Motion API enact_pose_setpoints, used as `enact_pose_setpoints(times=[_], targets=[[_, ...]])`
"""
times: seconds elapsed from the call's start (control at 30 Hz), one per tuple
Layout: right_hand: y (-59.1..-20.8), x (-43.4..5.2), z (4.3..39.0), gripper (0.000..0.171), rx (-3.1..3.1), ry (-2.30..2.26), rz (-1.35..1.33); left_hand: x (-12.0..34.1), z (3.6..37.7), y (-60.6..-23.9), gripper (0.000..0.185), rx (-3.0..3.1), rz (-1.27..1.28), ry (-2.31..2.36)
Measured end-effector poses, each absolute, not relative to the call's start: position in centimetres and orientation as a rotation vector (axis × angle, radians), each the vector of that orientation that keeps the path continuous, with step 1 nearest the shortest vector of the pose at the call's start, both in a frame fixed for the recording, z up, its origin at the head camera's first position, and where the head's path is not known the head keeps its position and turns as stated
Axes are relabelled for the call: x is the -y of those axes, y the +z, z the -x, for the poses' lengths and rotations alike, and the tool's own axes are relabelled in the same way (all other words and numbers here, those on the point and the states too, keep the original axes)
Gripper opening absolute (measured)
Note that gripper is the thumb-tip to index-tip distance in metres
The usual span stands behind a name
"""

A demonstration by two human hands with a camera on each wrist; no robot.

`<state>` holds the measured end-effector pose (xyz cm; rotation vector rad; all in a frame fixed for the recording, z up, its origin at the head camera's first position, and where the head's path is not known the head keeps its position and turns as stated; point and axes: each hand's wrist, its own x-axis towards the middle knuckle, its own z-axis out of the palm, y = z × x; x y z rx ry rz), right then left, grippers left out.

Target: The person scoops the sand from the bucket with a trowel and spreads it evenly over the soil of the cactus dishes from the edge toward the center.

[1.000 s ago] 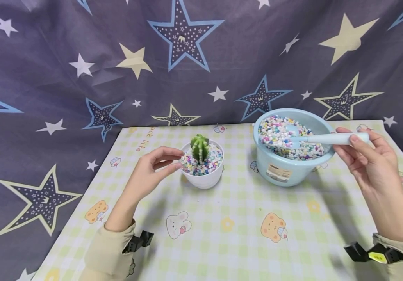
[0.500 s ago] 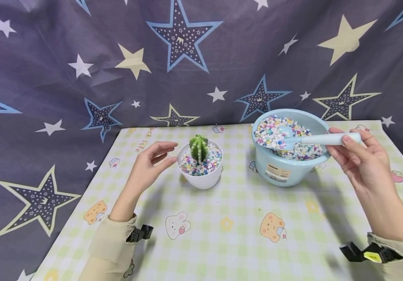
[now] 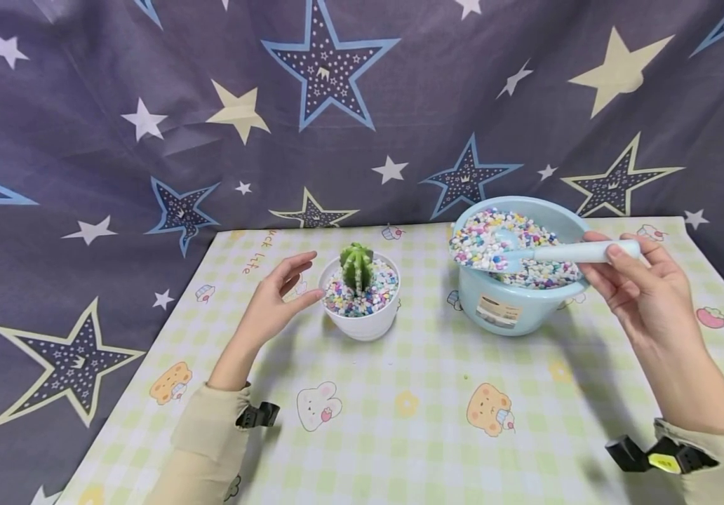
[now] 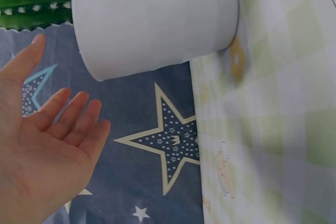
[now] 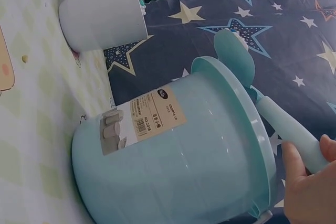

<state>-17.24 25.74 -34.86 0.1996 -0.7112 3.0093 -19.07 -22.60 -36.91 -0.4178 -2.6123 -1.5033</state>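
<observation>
My right hand (image 3: 652, 294) grips the pale handle of a light blue scoop (image 5: 233, 56). The scoop is heaped with small multicoloured pebbles (image 3: 482, 245) and hangs over the left rim of a light blue bucket (image 5: 173, 156). More of the same pebbles fill the bucket. To the left stands a white pot (image 3: 365, 326), upright on the table, with a green cactus (image 3: 357, 268) set in colourful pebbles. My left hand (image 3: 276, 298) is beside the pot's left rim, fingers loosely bent and palm facing it, thumb tip near the rim; it holds nothing, as the left wrist view shows.
A checked tablecloth (image 3: 412, 407) with cartoon prints covers the table. Behind the table hangs a dark star-patterned cloth (image 3: 349, 161). A paper label (image 5: 144, 119) is stuck on the bucket's front. Wrist cameras (image 3: 665, 456) are strapped over both sleeves.
My right hand has moved left with the loaded scoop, from over the bucket's middle to its left rim. My left hand has drawn slightly away from the pot's rim.
</observation>
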Motion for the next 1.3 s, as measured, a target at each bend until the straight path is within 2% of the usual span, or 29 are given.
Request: enact_pose_setpoints(times=[0.67,1.3], targets=[[-34.7,-25.1,17.1,0.018,0.766,3.021,-0.215,21.8,19.6,-38.9,0.091,2.688,0.484,-1.580],[-34.9,-24.4,16.8,0.019,0.798,3.043,-0.229,21.5,19.7,-39.9,0.102,2.703,0.547,-1.584]])
